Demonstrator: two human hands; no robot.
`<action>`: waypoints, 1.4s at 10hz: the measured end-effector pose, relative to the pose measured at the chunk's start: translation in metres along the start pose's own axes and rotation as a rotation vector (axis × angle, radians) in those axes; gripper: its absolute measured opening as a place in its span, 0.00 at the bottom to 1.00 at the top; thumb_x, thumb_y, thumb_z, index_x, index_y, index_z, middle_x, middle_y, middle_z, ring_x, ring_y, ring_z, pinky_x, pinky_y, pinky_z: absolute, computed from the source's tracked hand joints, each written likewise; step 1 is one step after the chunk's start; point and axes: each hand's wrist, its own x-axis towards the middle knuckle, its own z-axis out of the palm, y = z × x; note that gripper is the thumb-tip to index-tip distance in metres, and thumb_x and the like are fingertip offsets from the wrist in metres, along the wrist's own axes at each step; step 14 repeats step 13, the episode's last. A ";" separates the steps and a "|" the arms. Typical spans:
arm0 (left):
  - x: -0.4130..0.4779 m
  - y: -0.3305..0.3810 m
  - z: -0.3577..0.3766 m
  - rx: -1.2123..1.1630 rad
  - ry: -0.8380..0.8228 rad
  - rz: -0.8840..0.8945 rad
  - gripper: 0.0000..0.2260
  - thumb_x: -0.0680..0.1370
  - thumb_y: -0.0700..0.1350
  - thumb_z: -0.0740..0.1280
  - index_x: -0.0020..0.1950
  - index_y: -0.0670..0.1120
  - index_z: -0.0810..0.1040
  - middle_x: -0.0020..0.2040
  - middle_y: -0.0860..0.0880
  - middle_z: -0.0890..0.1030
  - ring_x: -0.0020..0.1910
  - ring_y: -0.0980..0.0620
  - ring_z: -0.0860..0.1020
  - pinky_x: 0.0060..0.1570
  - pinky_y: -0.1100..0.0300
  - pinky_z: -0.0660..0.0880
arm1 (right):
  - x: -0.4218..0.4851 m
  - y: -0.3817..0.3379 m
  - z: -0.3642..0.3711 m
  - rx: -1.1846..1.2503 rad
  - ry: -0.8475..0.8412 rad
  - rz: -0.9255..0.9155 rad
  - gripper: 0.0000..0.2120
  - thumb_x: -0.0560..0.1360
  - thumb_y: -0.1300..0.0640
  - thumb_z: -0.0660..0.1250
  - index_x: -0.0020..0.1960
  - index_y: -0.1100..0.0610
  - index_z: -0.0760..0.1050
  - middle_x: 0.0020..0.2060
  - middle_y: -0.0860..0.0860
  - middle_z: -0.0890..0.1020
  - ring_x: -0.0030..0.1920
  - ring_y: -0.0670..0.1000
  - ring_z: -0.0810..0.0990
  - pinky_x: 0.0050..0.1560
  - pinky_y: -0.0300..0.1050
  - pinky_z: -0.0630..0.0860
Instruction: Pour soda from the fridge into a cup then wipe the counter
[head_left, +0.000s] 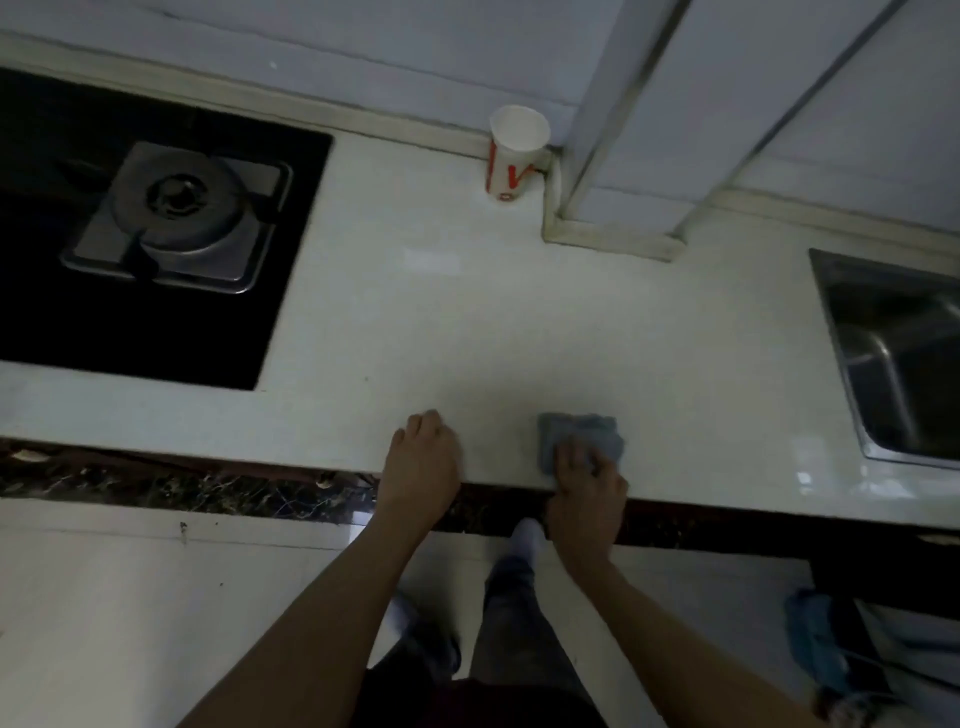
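Near the front edge of the pale table (467, 322), the right hand (587, 499) presses flat on a folded blue-grey cloth (576, 434), fingers spread over its near half, while the left hand (423, 457) rests just beside it, loosely curled, knuckles down, holding nothing. A white paper cup (514, 153) with red lettering stands upright well apart from both, at the back where the wall meets a boxed-in pillar; whether it holds soda cannot be told from this angle, and no bottle or can is in sight. A black cooktop (156, 234) lies to the left, a steel sink (898, 358) to the right. This looks like the wiping step. The main risk, as I judge it, is a long stroke toward the back catching the light cup and tipping it, which would wet the surface anew. The cloth also sits close to the lip, so a pull toward the body could drag it off.
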 end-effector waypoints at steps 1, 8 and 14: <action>0.008 0.011 -0.001 -0.001 0.006 -0.016 0.08 0.69 0.36 0.67 0.48 0.39 0.79 0.53 0.41 0.77 0.51 0.40 0.75 0.44 0.50 0.74 | 0.014 -0.031 0.002 0.176 0.001 -0.192 0.30 0.60 0.66 0.61 0.60 0.54 0.80 0.62 0.51 0.79 0.63 0.58 0.74 0.59 0.54 0.72; 0.119 0.147 -0.005 -0.032 0.068 0.048 0.21 0.69 0.41 0.53 0.54 0.36 0.79 0.55 0.38 0.80 0.49 0.37 0.80 0.42 0.50 0.79 | 0.248 0.225 -0.053 0.088 -0.103 0.003 0.32 0.73 0.69 0.57 0.75 0.52 0.63 0.75 0.52 0.64 0.74 0.56 0.60 0.70 0.52 0.59; 0.107 0.217 0.022 0.082 -0.219 0.212 0.19 0.78 0.42 0.61 0.69 0.39 0.69 0.71 0.39 0.67 0.68 0.42 0.67 0.66 0.50 0.68 | 0.135 0.242 -0.029 0.102 -0.042 0.006 0.32 0.63 0.71 0.70 0.68 0.63 0.72 0.67 0.62 0.74 0.65 0.65 0.73 0.60 0.65 0.73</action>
